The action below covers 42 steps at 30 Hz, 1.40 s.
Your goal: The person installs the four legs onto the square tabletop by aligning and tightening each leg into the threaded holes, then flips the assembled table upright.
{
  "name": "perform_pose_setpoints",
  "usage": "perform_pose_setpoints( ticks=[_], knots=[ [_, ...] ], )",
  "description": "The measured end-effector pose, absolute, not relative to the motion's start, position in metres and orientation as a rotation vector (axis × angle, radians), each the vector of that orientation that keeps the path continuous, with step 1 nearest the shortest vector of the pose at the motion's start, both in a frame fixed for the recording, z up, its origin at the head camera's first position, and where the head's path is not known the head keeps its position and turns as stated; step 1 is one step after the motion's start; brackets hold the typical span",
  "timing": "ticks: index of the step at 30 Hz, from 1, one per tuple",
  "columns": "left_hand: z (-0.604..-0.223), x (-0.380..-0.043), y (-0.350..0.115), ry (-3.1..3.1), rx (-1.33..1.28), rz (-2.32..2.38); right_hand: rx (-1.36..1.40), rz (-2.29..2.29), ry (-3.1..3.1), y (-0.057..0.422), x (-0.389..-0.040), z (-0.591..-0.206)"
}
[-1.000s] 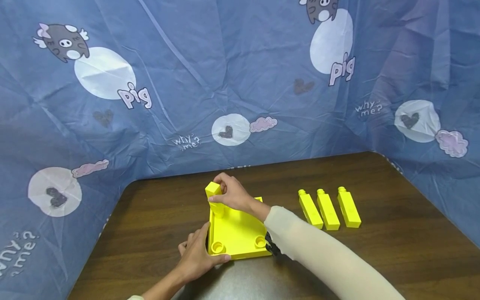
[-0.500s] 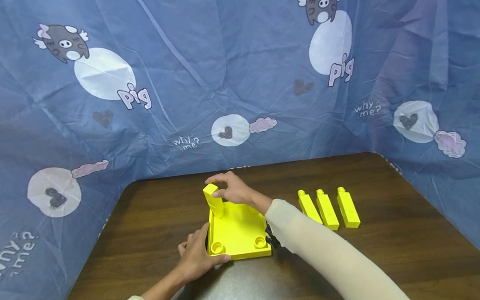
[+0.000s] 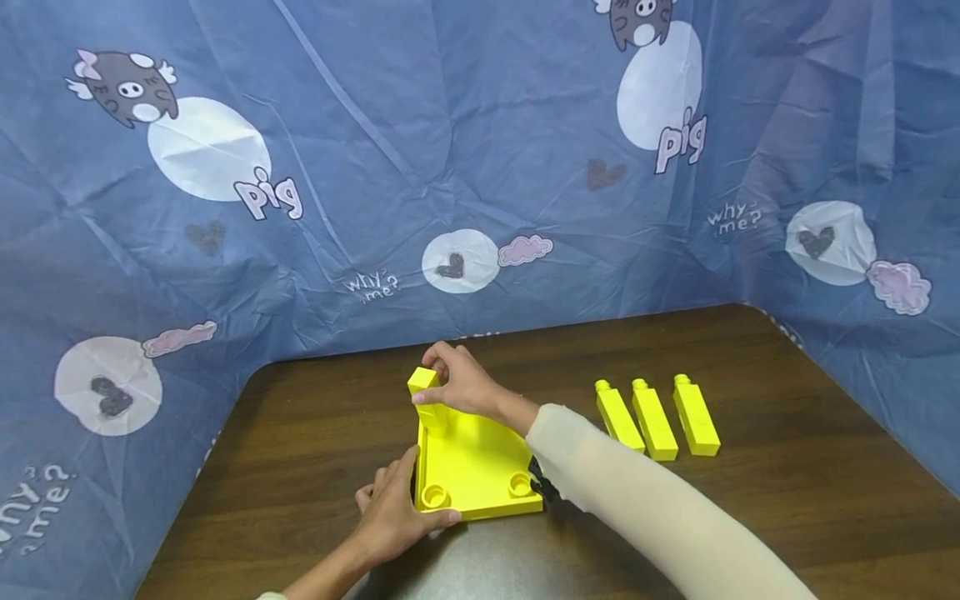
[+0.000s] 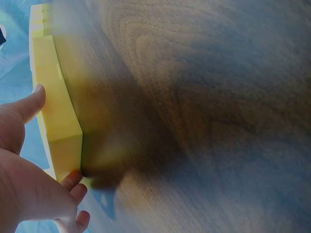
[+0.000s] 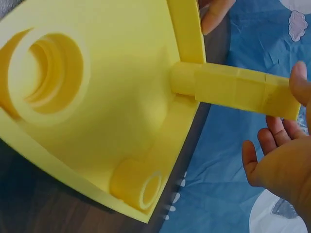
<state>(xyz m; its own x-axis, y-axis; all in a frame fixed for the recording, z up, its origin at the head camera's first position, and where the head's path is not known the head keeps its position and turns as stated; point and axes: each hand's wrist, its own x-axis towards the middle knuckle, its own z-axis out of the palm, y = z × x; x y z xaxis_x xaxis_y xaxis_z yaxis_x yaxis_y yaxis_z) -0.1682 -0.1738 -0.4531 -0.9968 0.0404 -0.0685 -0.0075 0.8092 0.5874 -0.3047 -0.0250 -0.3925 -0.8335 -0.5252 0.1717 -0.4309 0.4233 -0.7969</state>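
Observation:
A yellow upturned toy tabletop [image 3: 480,454] with a raised rim lies on the brown table. My left hand [image 3: 397,508] holds its near left corner, thumb along the front rim and fingers down the left side. At the far left corner, a square yellow table leg [image 3: 424,382] stands with its round end in the socket. Thumb and fingers of my right hand [image 3: 467,387] pinch this leg near its top; in the right wrist view the leg [image 5: 243,90] runs straight out from its socket. Round sockets at the near left [image 3: 435,497] and near right [image 3: 521,485] corners hold nothing.
Three loose yellow legs, left [image 3: 620,419], middle [image 3: 655,421] and right [image 3: 697,417], lie to the right on the brown table [image 3: 787,483], knobbed ends pointing away. A blue printed cloth [image 3: 375,167] hangs behind the table and along its sides.
Half a second ago the right fingers were spread away from the leg; now they are closed round its top again, as a second ago. The left hand and the tabletop have kept their place.

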Motion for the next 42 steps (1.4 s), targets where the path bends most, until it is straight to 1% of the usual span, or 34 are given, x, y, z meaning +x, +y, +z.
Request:
perform_pose_setpoints(
  ticks=[6,18,28,33,42],
  knots=[
    [-0.454,-0.169,-0.174,2.905,0.014,0.947,-0.950,-1.254,2.464,-0.018,-0.309,-0.385],
    [-0.454,-0.167,-0.173,2.927,0.041,0.968,-0.862,-1.344,2.593,-0.025,-0.308,-0.390],
    [-0.455,-0.169,-0.174,2.907,0.024,0.962,-1.002,-1.180,2.515,-0.019,-0.312,-0.387],
    [-0.456,-0.169,-0.174,2.910,0.028,0.955,-1.052,-1.190,2.434,-0.018,-0.315,-0.386],
    [-0.454,-0.168,-0.173,2.915,0.036,0.971,-1.029,-1.201,2.517,-0.023,-0.314,-0.386]
  ],
)
